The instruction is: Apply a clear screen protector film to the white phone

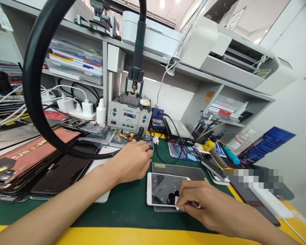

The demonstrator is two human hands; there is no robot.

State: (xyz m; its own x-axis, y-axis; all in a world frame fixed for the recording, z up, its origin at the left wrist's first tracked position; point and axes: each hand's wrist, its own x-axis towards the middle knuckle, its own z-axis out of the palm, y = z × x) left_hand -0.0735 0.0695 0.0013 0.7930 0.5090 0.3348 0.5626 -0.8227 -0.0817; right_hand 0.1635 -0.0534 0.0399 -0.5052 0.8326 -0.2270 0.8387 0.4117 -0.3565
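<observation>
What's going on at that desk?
A person's right hand pinches a small white wad at the near edge of a white-framed, dark-screened rectangular phone. The phone lies face up on a grey perforated mat. The left hand is stretched out beside a thick black hose, in front of a boxy grey machine; I can't tell whether it holds anything.

Green mat (124,211): open passage, 8 o'clock of the white phone (162,189).
Black hose (32,88): looping obstacle, 10 o'clock.
Grey station (121,117): blocks 11 o'clock.
</observation>
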